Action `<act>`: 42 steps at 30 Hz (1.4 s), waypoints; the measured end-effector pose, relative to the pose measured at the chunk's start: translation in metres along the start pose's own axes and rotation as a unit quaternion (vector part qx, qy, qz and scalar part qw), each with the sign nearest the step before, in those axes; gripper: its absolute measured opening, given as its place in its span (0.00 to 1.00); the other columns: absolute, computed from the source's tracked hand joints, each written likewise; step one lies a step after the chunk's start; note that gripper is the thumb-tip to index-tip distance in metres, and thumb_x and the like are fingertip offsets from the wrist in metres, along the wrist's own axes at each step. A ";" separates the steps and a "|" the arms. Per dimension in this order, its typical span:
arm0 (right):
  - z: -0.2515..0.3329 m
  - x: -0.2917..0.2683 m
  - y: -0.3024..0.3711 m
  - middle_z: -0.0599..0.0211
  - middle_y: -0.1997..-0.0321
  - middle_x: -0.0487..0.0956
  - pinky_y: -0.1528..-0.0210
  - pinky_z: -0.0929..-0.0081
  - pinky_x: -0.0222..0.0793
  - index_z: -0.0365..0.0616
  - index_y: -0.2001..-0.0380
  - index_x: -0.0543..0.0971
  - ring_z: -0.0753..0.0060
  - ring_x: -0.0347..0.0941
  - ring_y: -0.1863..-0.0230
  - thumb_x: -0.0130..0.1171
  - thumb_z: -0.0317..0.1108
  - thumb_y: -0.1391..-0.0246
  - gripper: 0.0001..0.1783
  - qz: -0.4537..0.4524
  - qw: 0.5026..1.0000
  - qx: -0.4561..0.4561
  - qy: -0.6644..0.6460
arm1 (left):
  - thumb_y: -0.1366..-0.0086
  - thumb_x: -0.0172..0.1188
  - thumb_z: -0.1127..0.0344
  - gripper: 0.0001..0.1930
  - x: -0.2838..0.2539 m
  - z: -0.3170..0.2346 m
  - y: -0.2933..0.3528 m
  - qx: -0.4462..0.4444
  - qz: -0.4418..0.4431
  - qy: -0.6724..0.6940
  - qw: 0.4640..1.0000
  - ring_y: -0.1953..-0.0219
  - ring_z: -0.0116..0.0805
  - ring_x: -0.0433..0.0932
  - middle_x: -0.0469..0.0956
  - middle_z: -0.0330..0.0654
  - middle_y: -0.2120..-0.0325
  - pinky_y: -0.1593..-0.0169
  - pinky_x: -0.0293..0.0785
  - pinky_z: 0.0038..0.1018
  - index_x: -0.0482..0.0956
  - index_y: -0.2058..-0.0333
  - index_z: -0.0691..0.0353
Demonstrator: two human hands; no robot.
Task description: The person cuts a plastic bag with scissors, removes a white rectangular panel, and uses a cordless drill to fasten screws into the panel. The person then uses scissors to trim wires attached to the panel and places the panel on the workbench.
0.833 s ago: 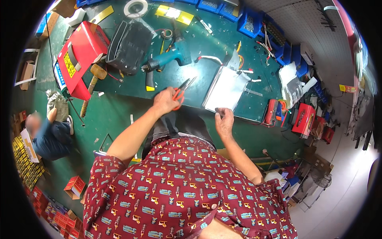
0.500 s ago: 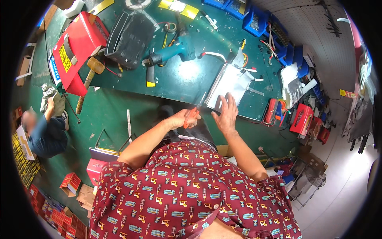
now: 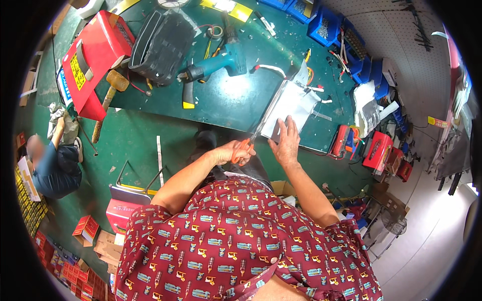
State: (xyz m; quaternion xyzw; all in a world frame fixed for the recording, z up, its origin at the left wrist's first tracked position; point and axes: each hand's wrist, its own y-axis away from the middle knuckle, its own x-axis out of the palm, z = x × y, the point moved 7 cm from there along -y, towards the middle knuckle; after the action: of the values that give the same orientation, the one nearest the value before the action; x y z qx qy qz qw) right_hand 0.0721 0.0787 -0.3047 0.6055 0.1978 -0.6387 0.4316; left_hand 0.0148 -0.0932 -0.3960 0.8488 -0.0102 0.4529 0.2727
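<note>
1 pr scissors [image 3: 243, 146], 1 mallet [image 3: 117, 80]

You have an open lane over the counter [image 3: 218, 108], running between the teal drill [image 3: 221, 65] and the front edge, from the yellow-ended tool [image 3: 188, 95] to the white packet [image 3: 291, 108]. Scissors [image 3: 243, 150] in your left hand [image 3: 228, 152] crowd the packet's near left corner; your right hand [image 3: 287, 145] covers part of its near edge. Further left, the black case [image 3: 159, 47] and mallet [image 3: 111, 88] block you. Right of the packet, wire ends [image 3: 325, 101] poke into a narrower gap before the white wrap [image 3: 365, 108].
</note>
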 end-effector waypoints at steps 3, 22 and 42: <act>0.001 -0.002 0.000 0.50 0.23 0.52 0.30 0.40 0.54 0.52 0.32 0.63 0.41 0.49 0.24 0.77 0.31 0.59 0.50 -0.002 1.000 0.001 0.002 | 0.39 0.60 0.68 0.19 0.001 0.001 -0.002 0.012 0.004 0.015 1.000 0.73 0.30 0.73 0.74 0.40 0.76 0.65 0.69 0.27 0.74 0.51 0.73; 0.001 0.000 0.001 0.49 0.23 0.50 0.31 0.41 0.56 0.52 0.32 0.64 0.40 0.49 0.24 0.75 0.31 0.56 0.47 0.020 1.000 -0.004 0.009 | 0.42 0.60 0.69 0.20 -0.008 0.002 -0.014 0.020 -0.009 0.004 1.000 0.75 0.29 0.73 0.73 0.39 0.77 0.69 0.70 0.26 0.75 0.52 0.75; -0.001 -0.002 0.001 0.51 0.23 0.52 0.35 0.44 0.62 0.54 0.33 0.66 0.40 0.51 0.25 0.74 0.28 0.56 0.45 0.030 0.999 -0.026 0.023 | 0.38 0.62 0.66 0.11 -0.008 -0.003 -0.012 0.042 -0.039 -0.028 0.998 0.77 0.24 0.71 0.74 0.36 0.78 0.74 0.67 0.22 0.80 0.63 0.70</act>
State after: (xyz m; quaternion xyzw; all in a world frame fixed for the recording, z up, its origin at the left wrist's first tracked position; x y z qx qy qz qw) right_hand 0.0737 0.0797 -0.3032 0.6142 0.2056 -0.6062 0.4616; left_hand 0.0109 -0.0835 -0.4062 0.8715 0.0340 0.4181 0.2538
